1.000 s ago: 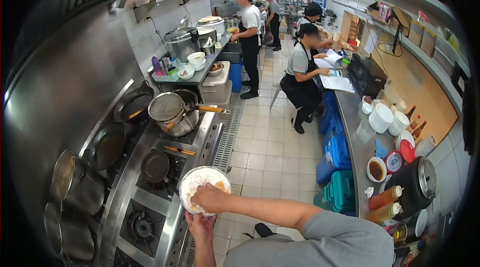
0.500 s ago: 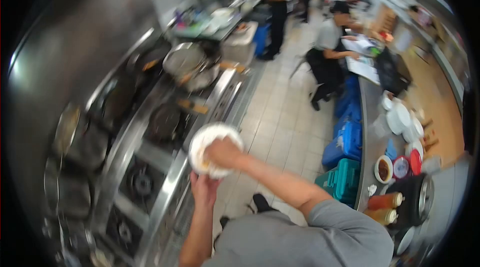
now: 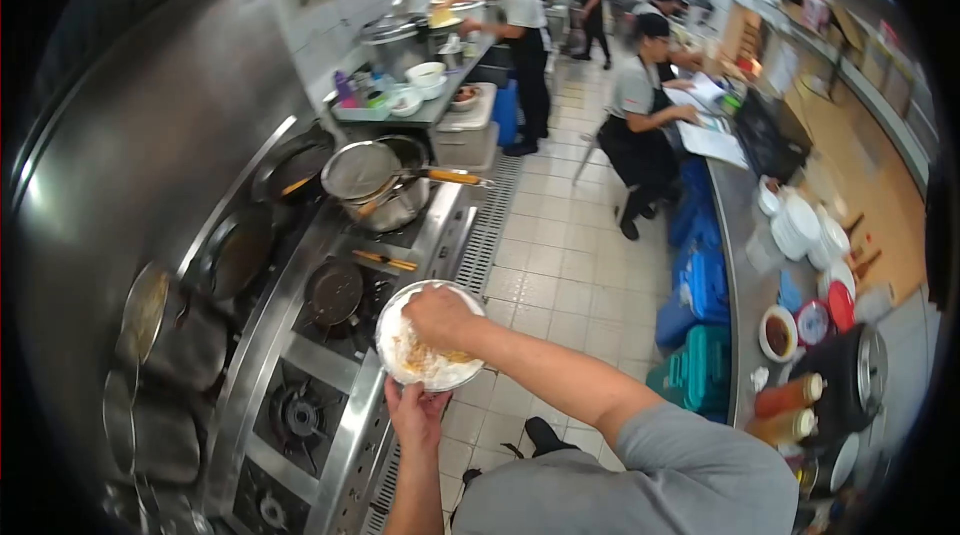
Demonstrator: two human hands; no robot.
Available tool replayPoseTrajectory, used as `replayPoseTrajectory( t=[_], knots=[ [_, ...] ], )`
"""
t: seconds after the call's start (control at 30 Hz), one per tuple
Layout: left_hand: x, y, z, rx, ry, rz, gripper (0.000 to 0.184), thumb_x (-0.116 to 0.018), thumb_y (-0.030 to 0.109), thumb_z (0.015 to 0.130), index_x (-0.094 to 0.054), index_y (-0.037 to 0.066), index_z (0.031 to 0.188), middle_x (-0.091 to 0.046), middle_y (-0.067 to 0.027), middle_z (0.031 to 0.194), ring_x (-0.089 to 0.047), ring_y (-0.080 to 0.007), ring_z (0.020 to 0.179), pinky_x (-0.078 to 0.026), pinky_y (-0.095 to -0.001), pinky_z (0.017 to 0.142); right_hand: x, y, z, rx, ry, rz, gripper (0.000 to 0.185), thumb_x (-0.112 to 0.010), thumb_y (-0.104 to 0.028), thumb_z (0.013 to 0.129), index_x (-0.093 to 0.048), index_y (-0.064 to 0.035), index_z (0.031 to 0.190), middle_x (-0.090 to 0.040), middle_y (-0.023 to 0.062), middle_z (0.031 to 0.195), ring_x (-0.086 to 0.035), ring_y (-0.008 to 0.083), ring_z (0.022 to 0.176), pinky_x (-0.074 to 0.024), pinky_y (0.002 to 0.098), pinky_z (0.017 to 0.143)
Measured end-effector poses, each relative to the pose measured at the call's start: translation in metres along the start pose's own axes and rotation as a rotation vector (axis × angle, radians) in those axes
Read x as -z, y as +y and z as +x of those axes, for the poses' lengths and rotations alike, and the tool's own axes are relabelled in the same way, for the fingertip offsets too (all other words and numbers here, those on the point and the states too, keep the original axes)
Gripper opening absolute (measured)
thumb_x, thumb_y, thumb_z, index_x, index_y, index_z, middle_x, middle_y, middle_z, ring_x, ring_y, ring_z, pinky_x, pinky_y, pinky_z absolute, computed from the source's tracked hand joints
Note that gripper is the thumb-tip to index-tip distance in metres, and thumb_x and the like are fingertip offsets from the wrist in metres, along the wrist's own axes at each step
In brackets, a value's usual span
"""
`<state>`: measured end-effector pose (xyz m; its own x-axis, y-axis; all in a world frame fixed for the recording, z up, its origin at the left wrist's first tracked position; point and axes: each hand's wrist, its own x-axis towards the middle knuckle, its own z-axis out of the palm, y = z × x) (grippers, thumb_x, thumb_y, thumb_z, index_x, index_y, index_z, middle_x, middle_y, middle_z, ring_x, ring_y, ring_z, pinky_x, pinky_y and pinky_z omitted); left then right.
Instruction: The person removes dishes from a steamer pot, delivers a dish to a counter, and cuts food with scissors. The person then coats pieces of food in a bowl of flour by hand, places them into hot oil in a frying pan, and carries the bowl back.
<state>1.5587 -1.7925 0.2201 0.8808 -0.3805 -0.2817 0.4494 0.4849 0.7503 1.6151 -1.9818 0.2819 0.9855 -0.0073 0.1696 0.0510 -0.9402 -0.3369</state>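
A round metal bowl [image 3: 384,367] is held out over the front edge of the stove, filled with white powder that has orange-brown bits in it. My left hand [image 3: 415,415] grips the bowl from below at its near side. Inside the bowl, my right hand [image 3: 440,317] is curled down into the powder. Its fingertips are hidden, so what they hold cannot be made out.
Left of me runs a gas stove [image 3: 300,415] with a black pan [image 3: 334,292], a strainer [image 3: 360,172] over a pot, and chopsticks [image 3: 385,261]. On the right counter stand white bowls [image 3: 797,225] and sauce bottles [image 3: 790,395]. Co-workers [image 3: 640,115] stand farther ahead.
The bowl has shifted slightly down, and more of its powder and orange-brown bits show. My right hand has moved slightly within it. The camera view has tilted upward.
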Motion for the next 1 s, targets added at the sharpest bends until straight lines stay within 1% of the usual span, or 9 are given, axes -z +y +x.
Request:
replayPoseTrajectory(
  t=[0.1,0.33,0.53,0.6,0.67,0.73,0.87,0.93,1.0],
  knots=[
    [0.001,-0.005,-0.001,0.017,0.005,-0.003,0.064,-0.056,0.004,0.092,-0.033,0.013,0.151,-0.06,-0.0167,0.132,-0.07,-0.0315,0.107,-0.065,-0.0497,0.08,0.003,-0.004,-0.007,0.067,-0.024,-0.067,0.024,-0.072,-0.015,0.076,-0.078,-0.0054,0.097,-0.074,0.0198,0.104,-0.072,0.0377,0.1,-0.0573,0.0458,0.089],
    [0.018,-0.015,-0.003,0.015,0.025,0.026,0.064,-0.057,0.005,0.09,-0.034,0.013,0.15,-0.061,-0.0172,0.129,-0.071,-0.0307,0.1,-0.065,-0.0474,0.076,-0.026,0.009,-0.016,0.034,-0.12,0.199,0.026,-0.068,-0.012,0.079,-0.073,-0.0025,0.103,-0.073,0.0209,0.102,-0.069,0.0394,0.106,-0.0562,0.0462,0.092],
    [0.021,-0.016,0.006,0.014,0.022,0.005,0.068,-0.054,0.001,0.088,-0.031,0.013,0.15,-0.062,-0.0169,0.127,-0.071,-0.0281,0.096,-0.065,-0.0458,0.072,-0.042,0.015,-0.003,0.101,0.045,0.223,0.025,-0.065,-0.004,0.08,-0.071,0.0005,0.104,-0.072,0.0229,0.107,-0.07,0.0403,0.105,-0.0565,0.0452,0.093],
    [0.02,-0.015,0.001,0.018,0.05,0.014,0.068,-0.054,0.001,0.087,-0.031,0.012,0.15,-0.061,-0.017,0.128,-0.071,-0.0282,0.097,-0.064,-0.0477,0.073,-0.031,0.011,-0.006,0.017,-0.084,0.188,0.027,-0.066,-0.005,0.08,-0.07,0.001,0.106,-0.071,0.0222,0.106,-0.07,0.0406,0.105,-0.0572,0.045,0.092],
    [0.041,-0.023,0.003,0.07,0.055,0.052,0.07,-0.054,0.001,0.086,-0.03,0.012,0.15,-0.06,-0.0175,0.129,-0.07,-0.0293,0.098,-0.064,-0.0485,0.074,-0.068,0.02,0.001,0.071,-0.087,0.13,0.031,-0.066,-0.005,0.081,-0.068,0.0005,0.111,-0.071,0.0227,0.107,-0.07,0.0405,0.105,-0.0575,0.0457,0.092],
    [0.041,-0.028,0.009,0.08,0.035,0.06,0.071,-0.054,0.001,0.085,-0.03,0.012,0.151,-0.059,-0.018,0.13,-0.07,-0.0305,0.099,-0.064,-0.0493,0.074,-0.057,0.022,0.006,0.028,-0.097,0.135,0.027,-0.068,-0.003,0.08,-0.073,-0.0008,0.106,-0.073,0.0236,0.109,-0.071,0.0403,0.104,-0.0584,0.0452,0.091],
    [0.029,-0.024,0.011,0.083,0.062,0.033,0.073,-0.054,0.002,0.084,-0.028,0.011,0.152,-0.058,-0.0193,0.131,-0.07,-0.0345,0.101,-0.064,-0.0505,0.074,-0.031,0.012,-0.007,-0.066,-0.208,0.287,0.032,-0.068,-0.003,0.079,-0.072,-0.0016,0.111,-0.072,0.0231,0.112,-0.068,0.0403,0.111,-0.0552,0.0476,0.097],
    [0.034,-0.026,0.009,0.091,0.055,0.028,0.074,-0.054,0.003,0.083,-0.028,0.011,0.152,-0.058,-0.0198,0.13,-0.07,-0.0356,0.101,-0.064,-0.0507,0.074,-0.047,0.021,-0.003,0.0,-0.219,0.242,0.036,-0.069,-0.006,0.077,-0.071,-0.0011,0.113,-0.072,0.0221,0.113,-0.067,0.0401,0.113,-0.0537,0.0476,0.099],
    [0.033,-0.026,0.015,0.094,0.071,0.065,0.073,-0.055,0.003,0.083,-0.029,0.011,0.151,-0.058,-0.0199,0.13,-0.07,-0.0354,0.1,-0.064,-0.0496,0.071,-0.047,0.025,0.006,0.056,-0.338,0.246,0.043,-0.07,-0.013,0.077,-0.069,-0.0049,0.119,-0.068,0.025,0.116,-0.066,0.0456,0.109,-0.0542,0.0482,0.094]
  ],
)
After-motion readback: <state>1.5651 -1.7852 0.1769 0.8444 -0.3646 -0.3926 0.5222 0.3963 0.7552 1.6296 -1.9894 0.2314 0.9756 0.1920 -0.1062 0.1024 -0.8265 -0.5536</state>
